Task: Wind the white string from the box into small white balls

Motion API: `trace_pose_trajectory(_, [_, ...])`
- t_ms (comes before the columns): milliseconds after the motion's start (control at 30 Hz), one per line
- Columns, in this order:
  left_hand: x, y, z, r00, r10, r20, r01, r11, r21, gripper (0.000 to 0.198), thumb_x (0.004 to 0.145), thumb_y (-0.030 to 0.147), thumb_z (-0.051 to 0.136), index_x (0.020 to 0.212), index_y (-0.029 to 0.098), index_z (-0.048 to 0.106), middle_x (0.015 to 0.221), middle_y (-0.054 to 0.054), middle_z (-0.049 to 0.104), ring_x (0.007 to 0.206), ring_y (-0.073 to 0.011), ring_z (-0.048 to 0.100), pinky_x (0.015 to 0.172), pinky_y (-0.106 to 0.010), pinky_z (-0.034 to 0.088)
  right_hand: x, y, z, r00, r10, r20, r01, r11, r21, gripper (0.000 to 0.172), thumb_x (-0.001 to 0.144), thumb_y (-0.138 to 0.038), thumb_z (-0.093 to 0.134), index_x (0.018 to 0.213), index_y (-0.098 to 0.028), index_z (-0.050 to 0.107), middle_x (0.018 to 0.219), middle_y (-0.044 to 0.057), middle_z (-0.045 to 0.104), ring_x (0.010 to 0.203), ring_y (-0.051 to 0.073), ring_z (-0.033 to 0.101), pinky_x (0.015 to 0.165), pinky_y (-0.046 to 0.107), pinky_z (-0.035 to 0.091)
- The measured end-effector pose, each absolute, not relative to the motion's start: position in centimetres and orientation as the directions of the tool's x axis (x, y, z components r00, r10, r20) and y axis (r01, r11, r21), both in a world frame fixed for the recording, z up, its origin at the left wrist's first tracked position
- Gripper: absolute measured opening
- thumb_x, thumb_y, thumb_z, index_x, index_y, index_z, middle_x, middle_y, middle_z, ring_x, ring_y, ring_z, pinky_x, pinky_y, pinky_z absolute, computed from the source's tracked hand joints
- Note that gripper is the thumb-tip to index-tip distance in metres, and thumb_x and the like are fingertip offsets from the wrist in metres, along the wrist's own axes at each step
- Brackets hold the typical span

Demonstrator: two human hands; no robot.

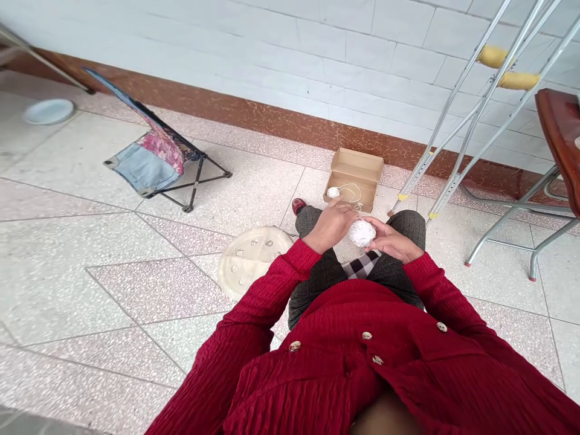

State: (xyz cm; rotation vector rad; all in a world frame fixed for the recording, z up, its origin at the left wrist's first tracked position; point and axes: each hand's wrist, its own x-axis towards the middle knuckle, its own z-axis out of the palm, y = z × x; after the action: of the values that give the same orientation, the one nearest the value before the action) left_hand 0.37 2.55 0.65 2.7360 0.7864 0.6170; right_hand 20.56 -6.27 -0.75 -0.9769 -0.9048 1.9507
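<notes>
White yarn ball (pixel 361 233), nearly round so its direction and long axis cannot be told, is clasped along its right side by the right hand (pixel 392 240). The left hand (pixel 331 222) curls at its far-left edge, its grip unclear. Beyond stands an open cardboard box (pixel 357 162) holding a smaller ball (pixel 333 192).

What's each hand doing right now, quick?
Left hand: curled beside the white yarn ball; whether it's gripping any yarn can't be told.
Right hand: closed on the side of the white yarn ball, holding it.
</notes>
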Motion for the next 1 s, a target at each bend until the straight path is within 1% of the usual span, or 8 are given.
trace_pose_trajectory(100, [0.5, 2.5, 0.5, 0.767, 0.556, 0.32, 0.452, -0.822, 0.346, 0.03, 0.1, 0.022, 0.044, 0.087, 0.016, 0.07, 0.083, -0.005, 0.069, 0.085, -0.0172, 0.063, 0.109, -0.044, 0.039, 20.0, -6.4, -0.5, -0.387, 0.853, -0.351, -0.29, -0.474, -0.832, 0.062, 0.072, -0.033, 0.079, 0.128, -0.032, 0.054, 0.117, 0.002, 0.06, 0.09, 0.015, 0.061, 0.074, 0.028, 0.055])
trace_pose_trajectory(267, [0.2, 3.1, 0.3, 0.758, 0.544, 0.36, 0.437, -0.833, 0.34, 0.03, 0.099, 0.024, 0.046, 0.086, 0.019, 0.072, 0.091, -0.005, 0.071, 0.106, -0.0209, 0.061, 0.118, -0.052, 0.026, 19.0, -6.0, -0.6, -0.195, 0.913, -0.36, 0.003, -0.366, -0.931, 0.05, 0.072, -0.039, 0.078, 0.116, -0.028, 0.057, 0.101, 0.001, 0.06, 0.079, 0.015, 0.056, 0.059, 0.023, 0.048])
trace_pose_trajectory(367, [-0.4, 4.6, -0.2, 0.706, 0.588, 0.395, 0.461, -0.804, 0.375, 0.028, 0.098, 0.021, 0.046, 0.091, 0.021, 0.073, 0.105, -0.005, 0.072, 0.12, -0.023, 0.056, 0.12, -0.055, 0.02, 18.8, -6.0, -0.5, -0.231, 0.934, -0.273, 0.093, -0.258, -0.962, 0.051, 0.068, -0.034, 0.082, 0.113, -0.026, 0.059, 0.102, 0.0, 0.06, 0.086, 0.017, 0.056, 0.071, 0.028, 0.05])
trace_pose_trajectory(433, [-0.8, 5.8, -0.9, 0.663, 0.636, 0.394, 0.454, -0.761, 0.464, 0.026, 0.096, 0.02, 0.048, 0.094, 0.021, 0.074, 0.115, -0.006, 0.07, 0.121, -0.0232, 0.056, 0.118, -0.053, 0.025, 18.7, -6.2, 0.1, -0.28, 0.934, -0.22, 0.113, -0.196, -0.974, 0.051, 0.068, -0.032, 0.083, 0.114, -0.026, 0.061, 0.106, 0.001, 0.061, 0.093, 0.019, 0.057, 0.084, 0.032, 0.049])
trace_pose_trajectory(533, [-1.1, 7.4, -2.5, 0.607, 0.728, 0.319, 0.362, -0.611, 0.704, 0.03, 0.094, 0.018, 0.045, 0.098, 0.02, 0.075, 0.112, -0.006, 0.072, 0.11, -0.0208, 0.064, 0.106, -0.041, 0.044, 18.8, -6.8, 1.5, -0.347, 0.923, -0.168, 0.08, -0.149, -0.986, 0.057, 0.069, -0.033, 0.083, 0.12, -0.027, 0.061, 0.119, 0.002, 0.061, 0.107, 0.022, 0.057, 0.097, 0.036, 0.044])
trace_pose_trajectory(633, [-1.0, 7.8, -4.3, 0.616, 0.766, 0.184, 0.243, -0.408, 0.88, 0.033, 0.093, 0.02, 0.043, 0.105, 0.015, 0.074, 0.097, -0.007, 0.075, 0.098, -0.0193, 0.069, 0.096, -0.035, 0.051, 18.9, -7.0, 3.1, -0.354, 0.921, -0.165, -0.017, -0.183, -0.983, 0.063, 0.069, -0.031, 0.083, 0.126, -0.029, 0.058, 0.123, 0.002, 0.061, 0.11, 0.022, 0.057, 0.098, 0.036, 0.044])
trace_pose_trajectory(867, [0.8, 5.8, -6.3, 0.72, 0.691, 0.061, 0.062, -0.151, 0.987, 0.042, 0.096, 0.038, 0.051, 0.123, 0.01, 0.065, 0.089, -0.012, 0.075, 0.083, -0.0188, 0.07, 0.084, -0.035, 0.055, 20.5, -6.1, 4.2, -0.215, 0.955, -0.206, -0.271, -0.26, -0.927, 0.055, 0.069, -0.037, 0.079, 0.12, -0.025, 0.061, 0.107, 0.004, 0.066, 0.082, 0.019, 0.061, 0.062, 0.028, 0.051])
trace_pose_trajectory(1000, [0.9, 5.6, -6.0, 0.749, 0.662, 0.009, 0.042, -0.061, 0.997, 0.052, 0.096, 0.051, 0.05, 0.124, 0.009, 0.061, 0.086, -0.012, 0.075, 0.078, -0.0187, 0.072, 0.081, -0.036, 0.056, 21.5, -5.3, 4.8, -0.091, 0.977, -0.191, -0.297, -0.21, -0.932, 0.056, 0.072, -0.049, 0.071, 0.122, -0.026, 0.059, 0.112, 0.007, 0.067, 0.085, 0.023, 0.063, 0.063, 0.035, 0.053])
